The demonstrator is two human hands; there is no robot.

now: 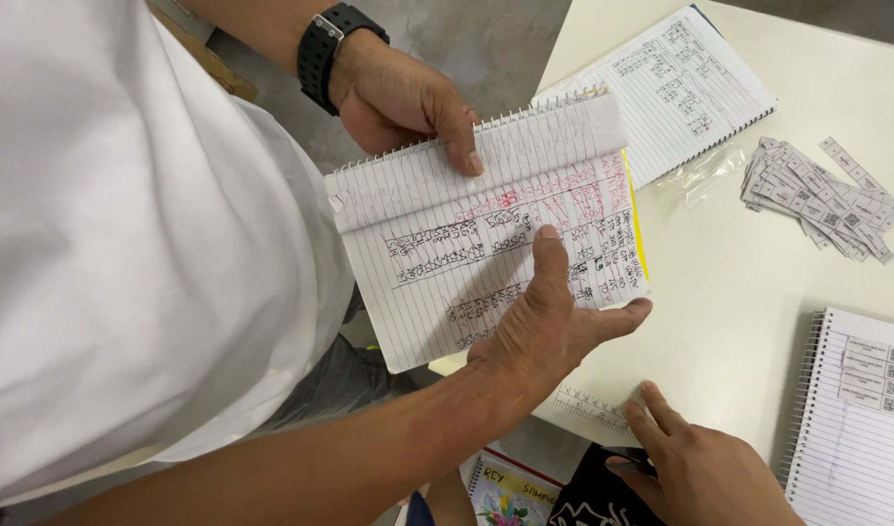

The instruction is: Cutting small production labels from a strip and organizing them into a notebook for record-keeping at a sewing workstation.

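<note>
Your right hand [540,336] lies nearest, coming in from below. It is open and cupped under the spiral notebook [437,263], with the thumb pressed on the written page and the fingers spread beneath the lower edge. The notebook is held up off the worktop [729,282], close to your white shirt [106,244] and over the worktop's near edge. Its lined page carries dark and red handwriting.

Your left hand [403,97], with a black watch [325,44] on the wrist, grips the notebook's top. It pinches a turned-back page at the spiral, thumb across the paper.

Low on the right, another person's hand [695,468] touches the worktop edge beside a black item [593,492] and a flowered cover [510,497].

Further out on the worktop are:
- an open notebook with stuck-on labels [856,438]
- a heap of label strips [822,200]
- a clear plastic bag [705,173]
- a second written notebook [681,88], farthest away
</note>
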